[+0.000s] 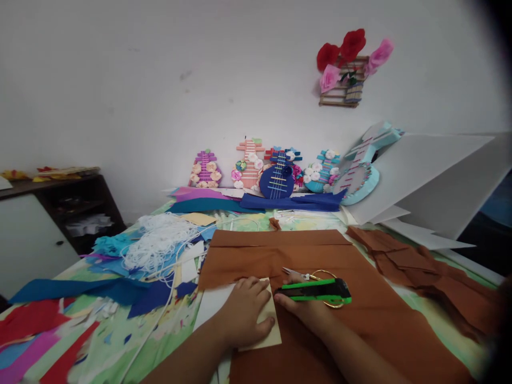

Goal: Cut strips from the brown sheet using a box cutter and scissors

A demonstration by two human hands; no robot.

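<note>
The left hand (pixel 248 312) presses nearly flat, fingers slightly spread, on a cream card (pixel 274 337); the right hand (pixel 307 312) curls around a green box cutter (pixel 316 291) above brown paper (pixel 376 325), beside gold-handled scissors (pixel 306 276)

At twelve o'clock I face a pale grey wall (pixel 160 96) with faint smudges, softly lit and dimmer towards its edges. At one o'clock, a wooden rack (pixel 340 100) hangs on it with red and pink flowers (pixel 353 45). At ten o'clock stands a dark cabinet (pixel 76 185) with a pale door (pixel 32 240), a round knob (pixel 60 243) and open shelves.
</note>
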